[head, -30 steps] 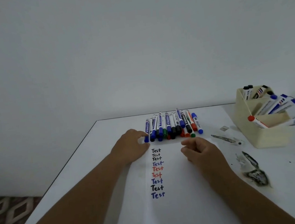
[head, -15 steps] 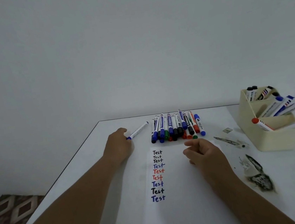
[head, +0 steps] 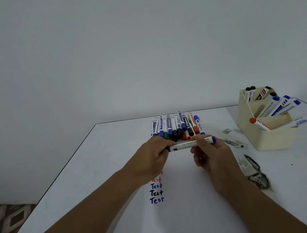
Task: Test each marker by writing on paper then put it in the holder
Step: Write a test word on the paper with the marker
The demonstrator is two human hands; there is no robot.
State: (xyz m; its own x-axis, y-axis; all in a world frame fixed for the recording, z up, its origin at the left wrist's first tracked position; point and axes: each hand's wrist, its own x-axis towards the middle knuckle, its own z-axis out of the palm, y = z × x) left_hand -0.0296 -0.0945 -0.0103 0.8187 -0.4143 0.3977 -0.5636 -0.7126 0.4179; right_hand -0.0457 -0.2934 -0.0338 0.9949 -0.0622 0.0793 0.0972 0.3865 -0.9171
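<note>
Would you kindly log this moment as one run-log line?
both hands grip blue marker | capped, level over paper | holder right

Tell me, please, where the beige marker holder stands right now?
In the head view the holder stands at the table's far right, right of the row of markers, apart from both hands.

**Both hands on one blue marker above the paper**

A blue-capped marker (head: 190, 144) lies crosswise between the two hands. The left hand (head: 151, 157) grips one end; the right hand (head: 210, 154) pinches it near the capped end. Behind them a row of markers (head: 177, 127) lies side by side on the white table (head: 96, 161). On the paper (head: 178, 209) runs a column of the word "Test" (head: 156, 193), its upper lines hidden by the left hand. At the right a cream holder (head: 274, 139) carries several markers. Dark smudges (head: 257, 177), perhaps ink, lie near it.
</note>
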